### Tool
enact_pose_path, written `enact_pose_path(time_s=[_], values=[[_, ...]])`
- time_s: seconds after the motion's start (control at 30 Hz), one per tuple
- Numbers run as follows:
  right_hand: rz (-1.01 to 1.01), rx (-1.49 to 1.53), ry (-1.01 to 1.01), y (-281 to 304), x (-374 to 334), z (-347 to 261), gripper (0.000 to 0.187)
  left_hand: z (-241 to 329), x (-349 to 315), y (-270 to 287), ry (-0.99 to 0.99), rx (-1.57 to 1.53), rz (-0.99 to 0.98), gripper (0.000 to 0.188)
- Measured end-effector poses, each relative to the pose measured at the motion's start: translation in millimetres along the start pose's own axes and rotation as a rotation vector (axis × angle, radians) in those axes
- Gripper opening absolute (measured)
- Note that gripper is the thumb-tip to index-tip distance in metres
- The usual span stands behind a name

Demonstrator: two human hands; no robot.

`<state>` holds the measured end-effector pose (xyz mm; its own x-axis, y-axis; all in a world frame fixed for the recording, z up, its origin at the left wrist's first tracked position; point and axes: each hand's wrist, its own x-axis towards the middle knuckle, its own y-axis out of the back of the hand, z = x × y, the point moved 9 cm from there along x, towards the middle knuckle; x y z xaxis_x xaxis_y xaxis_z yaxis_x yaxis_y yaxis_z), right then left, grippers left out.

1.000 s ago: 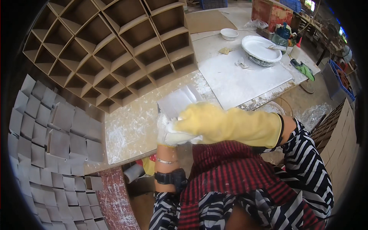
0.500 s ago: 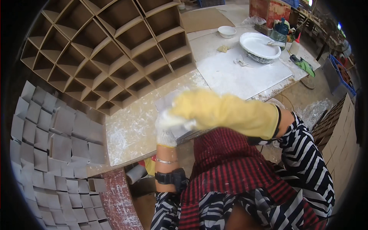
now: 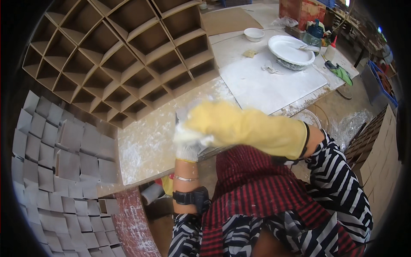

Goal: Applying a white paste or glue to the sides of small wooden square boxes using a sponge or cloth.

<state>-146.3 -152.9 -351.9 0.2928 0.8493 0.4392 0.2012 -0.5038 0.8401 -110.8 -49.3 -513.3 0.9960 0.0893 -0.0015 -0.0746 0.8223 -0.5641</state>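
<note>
My left hand (image 3: 187,149) wears a white glove dusted with powder and grips a flat grey piece (image 3: 181,114) at the near edge of the powdery table (image 3: 145,145). A dark watch sits on that wrist. My right hand (image 3: 216,122), in a long yellow rubber glove, lies across the top of the grey piece and hides most of it. Its fingers are blurred and bent down toward the white glove. Only a corner and the lower edge of the piece show.
A large cardboard grid of open cells (image 3: 124,55) lies on the far left of the table. Rows of grey folded boxes (image 3: 55,162) stand at the left. Farther right are a white slab (image 3: 265,81), a white basin (image 3: 291,51), a small bowl (image 3: 254,33) and bottles.
My yellow-gloved right hand has slid left and up across the grey piece. The left hand keeps its grip in about the same place.
</note>
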Motion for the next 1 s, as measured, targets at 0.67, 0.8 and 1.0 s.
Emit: enact_pose_path(time_s=[0.67, 0.8, 1.0], values=[[0.194, -0.163, -0.107, 52, 8, 108, 0.036, -11, -23, 7, 0.046, -0.175, -0.140, 0.049], [0.198, 0.026, -0.064, 65, 5, 33, 0.044, -2, -24, -6, 0.054, -0.490, -0.305, 0.042], [0.066, -0.131, 0.080, 28, 16, 28, 0.054, 7, -32, -51, -0.030, -0.427, -0.811, 0.042]])
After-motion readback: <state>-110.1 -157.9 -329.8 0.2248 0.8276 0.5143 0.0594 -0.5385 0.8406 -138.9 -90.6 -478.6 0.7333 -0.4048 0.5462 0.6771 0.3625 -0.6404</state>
